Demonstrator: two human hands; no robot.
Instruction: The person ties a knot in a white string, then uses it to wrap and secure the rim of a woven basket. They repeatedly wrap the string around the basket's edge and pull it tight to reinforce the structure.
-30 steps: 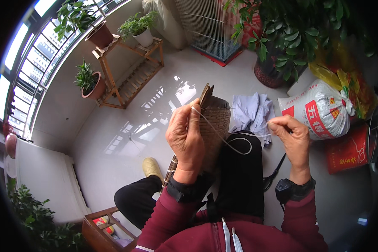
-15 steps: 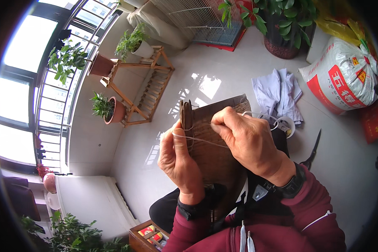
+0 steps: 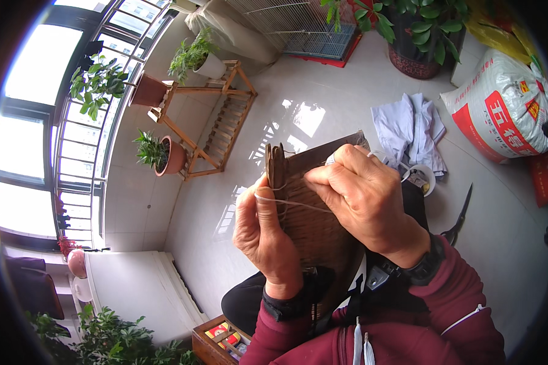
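Note:
A brown woven piece [image 3: 316, 231], like a wicker basket or scoop, rests in my lap and leans upward. Along its left side run several wooden rim strips [image 3: 275, 165], bound at one spot by a thin white cord [image 3: 301, 204]. My left hand [image 3: 263, 237] is closed on those strips, with the thumb pressing the cord against them. Over the woven surface, my right hand [image 3: 368, 198] pinches with thumb and forefinger, and cord trails from it to the right. Whether a needle sits between its fingertips is hidden.
Black scissors [image 3: 458, 220] lie on the floor at the right, near a small white cup [image 3: 425, 177] and a pale cloth [image 3: 409, 131]. A full sack [image 3: 496, 109] stands beyond. At left are a wooden plant stand [image 3: 240, 131] and a wooden box [image 3: 207, 340].
The view has shifted slightly, so the surroundings sit a little differently. My right hand's fingers have turned slightly while pinching; my left hand keeps its hold on the rim.

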